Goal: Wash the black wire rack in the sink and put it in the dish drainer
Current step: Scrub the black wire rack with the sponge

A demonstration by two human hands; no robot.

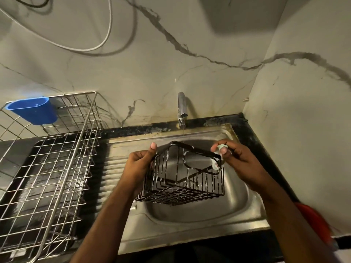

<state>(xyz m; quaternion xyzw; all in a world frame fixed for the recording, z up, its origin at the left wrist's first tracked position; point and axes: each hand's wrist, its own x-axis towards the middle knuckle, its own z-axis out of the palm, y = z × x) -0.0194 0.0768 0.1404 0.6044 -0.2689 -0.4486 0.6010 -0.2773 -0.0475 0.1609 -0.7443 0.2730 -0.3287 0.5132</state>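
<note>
Over the steel sink [237, 209], my left hand [139, 164] grips the soapy black wire rack [182, 179] while my right hand [237, 160] pinches a pale scrub pad [221, 148] at its rim; I should turn all 4 sides under the thin tap stream [183, 135].

dim, warm light | glare on sink [237, 194] steel | edges bowed, corners perhaps soft | shadows under arms
</note>
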